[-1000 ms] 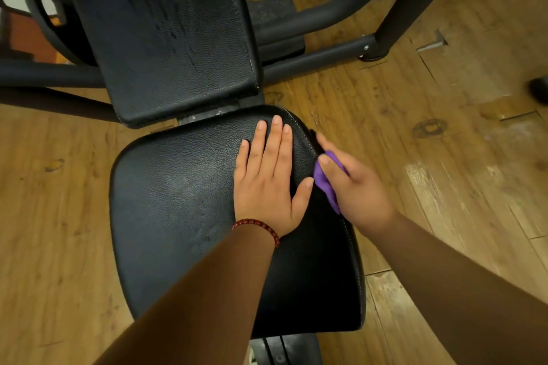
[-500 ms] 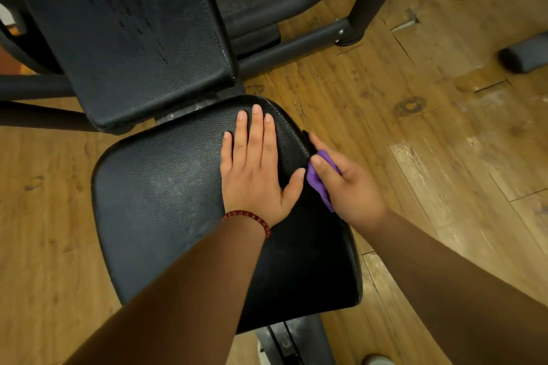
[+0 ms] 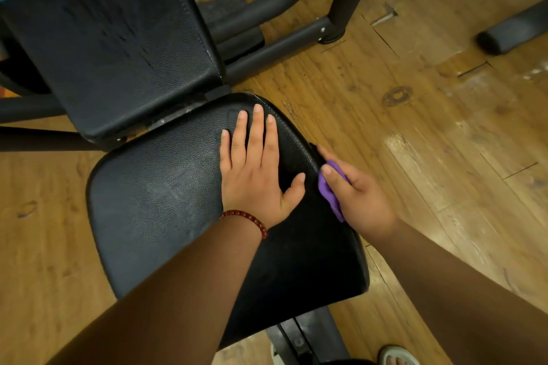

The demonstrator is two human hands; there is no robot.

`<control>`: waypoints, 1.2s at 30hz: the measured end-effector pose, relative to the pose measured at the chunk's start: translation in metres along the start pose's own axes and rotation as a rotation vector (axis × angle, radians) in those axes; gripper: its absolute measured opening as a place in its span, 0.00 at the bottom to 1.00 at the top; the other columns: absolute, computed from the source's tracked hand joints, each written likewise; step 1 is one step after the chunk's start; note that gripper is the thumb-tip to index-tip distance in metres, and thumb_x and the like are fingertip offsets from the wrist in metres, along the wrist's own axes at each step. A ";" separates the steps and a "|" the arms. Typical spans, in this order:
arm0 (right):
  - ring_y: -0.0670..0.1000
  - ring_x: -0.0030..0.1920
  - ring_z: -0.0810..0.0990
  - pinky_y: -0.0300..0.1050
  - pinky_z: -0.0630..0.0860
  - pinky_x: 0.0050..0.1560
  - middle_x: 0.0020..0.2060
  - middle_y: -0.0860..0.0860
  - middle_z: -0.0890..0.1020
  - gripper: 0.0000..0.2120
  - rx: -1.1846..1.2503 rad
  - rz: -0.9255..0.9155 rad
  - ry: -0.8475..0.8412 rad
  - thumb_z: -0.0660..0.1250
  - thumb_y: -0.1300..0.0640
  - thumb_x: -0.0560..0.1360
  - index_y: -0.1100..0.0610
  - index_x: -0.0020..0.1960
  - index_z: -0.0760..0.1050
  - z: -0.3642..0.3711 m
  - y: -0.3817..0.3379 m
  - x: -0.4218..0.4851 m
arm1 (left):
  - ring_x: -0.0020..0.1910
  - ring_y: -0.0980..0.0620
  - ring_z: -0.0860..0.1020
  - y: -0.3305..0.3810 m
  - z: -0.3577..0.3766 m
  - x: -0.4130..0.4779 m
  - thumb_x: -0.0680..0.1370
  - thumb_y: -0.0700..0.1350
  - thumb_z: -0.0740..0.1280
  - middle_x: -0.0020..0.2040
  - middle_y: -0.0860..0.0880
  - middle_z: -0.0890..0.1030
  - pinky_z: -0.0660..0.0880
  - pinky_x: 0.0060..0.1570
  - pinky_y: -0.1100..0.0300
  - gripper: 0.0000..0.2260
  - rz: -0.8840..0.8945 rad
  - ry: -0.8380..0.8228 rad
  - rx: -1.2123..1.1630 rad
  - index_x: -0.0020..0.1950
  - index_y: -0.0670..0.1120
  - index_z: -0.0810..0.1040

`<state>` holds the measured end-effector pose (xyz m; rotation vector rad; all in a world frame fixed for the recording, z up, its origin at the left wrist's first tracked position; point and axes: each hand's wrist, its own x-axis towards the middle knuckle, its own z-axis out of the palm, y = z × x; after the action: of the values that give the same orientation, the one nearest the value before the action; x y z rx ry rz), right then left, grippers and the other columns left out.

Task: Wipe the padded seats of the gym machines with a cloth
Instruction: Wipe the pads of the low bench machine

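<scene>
A black padded seat filled the centre of the frame, with a black backrest pad at upper left. The left hand lay flat on the seat, fingers straight and close together, thumb apart. Right of centre, the right hand held a purple cloth against the seat's right edge, its fingers pinching the cloth. Wooden floor surrounded the machine.

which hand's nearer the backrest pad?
Left. Left hand lies flat on the seat, fingertips near the backrest pad; right hand holds the purple cloth at the seat's right edge.
</scene>
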<state>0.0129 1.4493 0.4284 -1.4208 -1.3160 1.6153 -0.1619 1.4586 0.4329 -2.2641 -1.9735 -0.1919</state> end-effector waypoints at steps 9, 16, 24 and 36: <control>0.25 0.54 0.72 0.26 0.67 0.61 0.58 0.35 0.76 0.14 -0.034 -0.038 0.039 0.59 0.52 0.82 0.57 0.58 0.79 0.007 -0.009 0.016 | 0.78 0.42 0.51 0.004 -0.002 -0.004 0.76 0.61 0.55 0.78 0.41 0.55 0.48 0.75 0.44 0.37 0.015 -0.016 -0.023 0.78 0.40 0.56; 0.37 0.48 0.77 0.39 0.71 0.61 0.45 0.38 0.81 0.13 -0.056 -0.033 0.084 0.58 0.50 0.82 0.52 0.45 0.78 0.004 0.035 -0.017 | 0.78 0.44 0.51 0.017 0.002 -0.037 0.77 0.57 0.56 0.78 0.42 0.56 0.47 0.76 0.50 0.34 0.016 -0.023 -0.106 0.78 0.39 0.56; 0.36 0.61 0.72 0.28 0.62 0.64 0.59 0.41 0.77 0.18 -0.137 -0.167 0.130 0.61 0.53 0.81 0.50 0.71 0.70 0.010 0.018 0.001 | 0.78 0.43 0.50 0.025 0.014 -0.062 0.77 0.60 0.55 0.78 0.40 0.54 0.48 0.76 0.46 0.37 0.044 -0.038 -0.007 0.78 0.38 0.55; 0.45 0.56 0.76 0.45 0.66 0.70 0.49 0.38 0.77 0.20 -0.096 -0.136 0.188 0.58 0.43 0.80 0.45 0.70 0.69 0.012 0.062 -0.035 | 0.77 0.41 0.52 0.027 0.015 -0.065 0.77 0.58 0.56 0.77 0.38 0.57 0.49 0.76 0.45 0.35 0.071 0.006 -0.016 0.76 0.36 0.58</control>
<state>0.0197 1.3950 0.3820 -1.4673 -1.3629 1.3134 -0.1442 1.3942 0.4061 -2.3361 -1.8916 -0.2075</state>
